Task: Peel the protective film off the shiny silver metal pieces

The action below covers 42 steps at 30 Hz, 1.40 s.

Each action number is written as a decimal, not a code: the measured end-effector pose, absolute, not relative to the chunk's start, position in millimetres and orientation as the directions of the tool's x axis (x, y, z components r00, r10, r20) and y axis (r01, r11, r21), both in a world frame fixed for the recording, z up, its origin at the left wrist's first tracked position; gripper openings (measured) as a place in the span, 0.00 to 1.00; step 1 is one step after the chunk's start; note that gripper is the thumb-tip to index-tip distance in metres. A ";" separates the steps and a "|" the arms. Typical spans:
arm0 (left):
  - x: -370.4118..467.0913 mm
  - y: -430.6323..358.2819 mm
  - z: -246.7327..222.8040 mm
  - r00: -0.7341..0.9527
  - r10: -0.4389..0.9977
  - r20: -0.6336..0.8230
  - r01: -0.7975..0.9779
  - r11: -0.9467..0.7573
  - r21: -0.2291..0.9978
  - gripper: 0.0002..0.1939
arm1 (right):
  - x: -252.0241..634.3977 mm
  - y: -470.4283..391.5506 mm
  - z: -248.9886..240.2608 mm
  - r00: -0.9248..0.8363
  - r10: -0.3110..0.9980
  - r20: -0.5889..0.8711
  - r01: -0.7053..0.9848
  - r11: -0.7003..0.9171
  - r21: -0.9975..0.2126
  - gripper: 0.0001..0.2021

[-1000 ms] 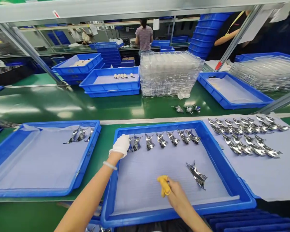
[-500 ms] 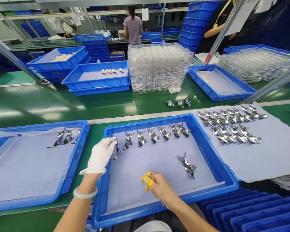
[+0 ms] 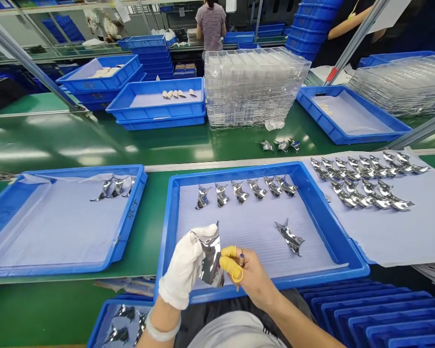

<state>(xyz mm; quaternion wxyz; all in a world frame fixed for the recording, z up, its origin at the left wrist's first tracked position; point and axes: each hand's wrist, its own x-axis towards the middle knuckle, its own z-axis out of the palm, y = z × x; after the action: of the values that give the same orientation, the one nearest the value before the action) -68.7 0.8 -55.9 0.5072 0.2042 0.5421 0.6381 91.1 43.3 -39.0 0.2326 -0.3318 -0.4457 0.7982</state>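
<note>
My left hand (image 3: 184, 263), in a white glove, is closed on a curved chrome part (image 3: 210, 257) with pointed corners, raised over the near side of the blue tray (image 3: 166, 232). My right hand (image 3: 252, 275) wears yellow finger cots, and its fingertips meet the part's right edge. A thin pen-like stick (image 3: 241, 259) is tucked in that hand; its exact kind is unclear. Along the tray's far side lies a row of similar chrome parts (image 3: 239, 192). One more chrome part (image 3: 289, 237) lies alone at the right on the white liner.
White paper at the right bears two rows of chrome parts (image 3: 364, 195). Another blue tray (image 3: 118, 246) stands at the left. Behind are stacked clear plastic trays (image 3: 253, 92) and more blue bins (image 3: 159, 116). Nested blue trays (image 3: 377, 309) sit low at the right. Other people stand farther back.
My left hand has lifted the leftmost chrome part from the row and brought it nearer and rightward. My right hand has come up to its edge. The view has shifted slightly.
</note>
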 end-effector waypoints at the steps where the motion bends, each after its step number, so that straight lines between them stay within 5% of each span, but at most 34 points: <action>1: -68.5 -1.0 -53.2 -0.405 0.864 -0.298 -0.427 0.109 0.898 0.21 | 90.9 42.4 -35.0 -0.652 0.696 -0.301 -0.078 -0.457 -0.886 0.26; 7: -74.7 -16.7 -35.2 -0.506 0.827 -0.246 -0.226 0.148 0.963 0.25 | 91.1 37.3 -24.7 -0.576 0.815 -0.071 -0.056 -0.126 -0.990 0.17; 12: -71.0 -28.6 -34.6 -0.541 0.823 -0.173 -0.132 0.120 0.984 0.37 | 91.7 32.8 -22.0 -0.621 0.768 0.160 -0.011 0.195 -0.981 0.15; 20: -69.3 -39.1 -32.1 -0.681 0.728 0.079 0.089 -0.024 0.996 0.12 | 97.5 27.7 -27.1 -0.619 0.560 0.551 0.053 0.729 -0.683 0.16; 29: -72.4 -49.2 -30.2 -0.648 0.750 0.130 0.093 -0.092 0.991 0.13 | 101.9 25.4 -39.7 -0.625 0.529 0.575 0.116 0.791 -0.601 0.15; 42: -66.8 -45.4 -13.8 -0.610 0.738 0.289 0.461 0.034 0.887 0.09 | 98.9 27.1 -38.4 -0.624 0.470 0.625 0.134 0.852 -0.506 0.19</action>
<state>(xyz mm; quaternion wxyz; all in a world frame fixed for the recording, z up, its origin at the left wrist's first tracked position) -66.8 -45.4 -13.8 0.1255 0.4232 0.7080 0.5513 98.9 27.1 -38.4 0.3979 -0.1724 -0.8761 0.2107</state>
